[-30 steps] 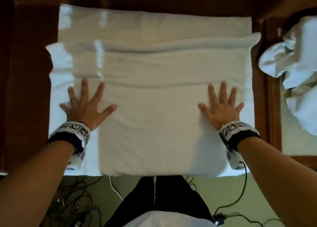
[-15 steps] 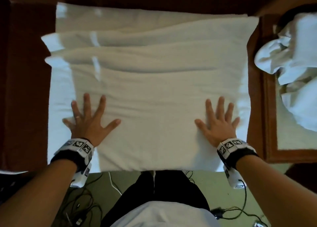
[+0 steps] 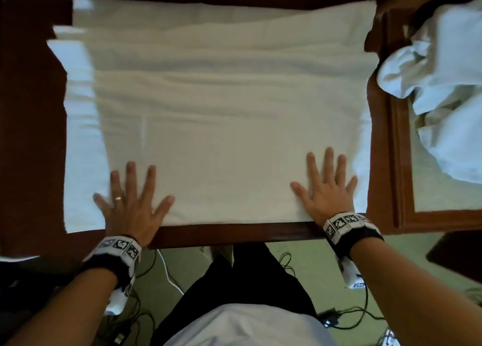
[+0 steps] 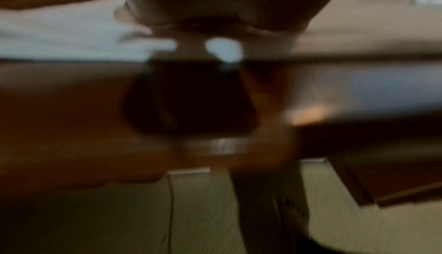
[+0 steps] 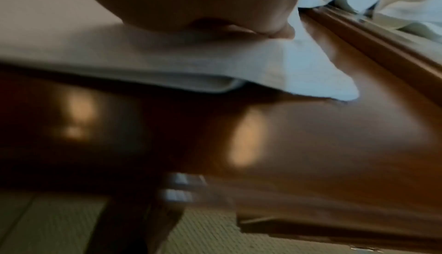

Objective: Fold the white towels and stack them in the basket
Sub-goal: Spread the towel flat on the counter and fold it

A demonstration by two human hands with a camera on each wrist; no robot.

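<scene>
Both palms flat here, nothing pinched: our left hand (image 3: 133,204) and right hand (image 3: 326,189) are spread with straight fingers, pressing down on the near edge of the towel (image 3: 221,142). It's lying folded over on the table (image 3: 234,233), stretching away from our fingertips in a few soft ridges. Its near hem sits right at our wrists, just inside the table edge.

What could go wrong, we reckon: the wood looks glossy, so pushing forward might slide the whole towel instead of smoothing it. That would bunch those ridges further and skew the layers. The layers past our left fingertips already sit staggered, so the next fold could come out crooked if we don't square them first.

Out beyond our right hand, well apart, a pile (image 3: 443,84) of crumpled white towels is waiting on a framed surface. We can't see any basket from here. Behind our wrists it's greenish floor with a tangle of cables (image 3: 347,317). Both wrist views are blurry, only showing palm on cloth.
</scene>
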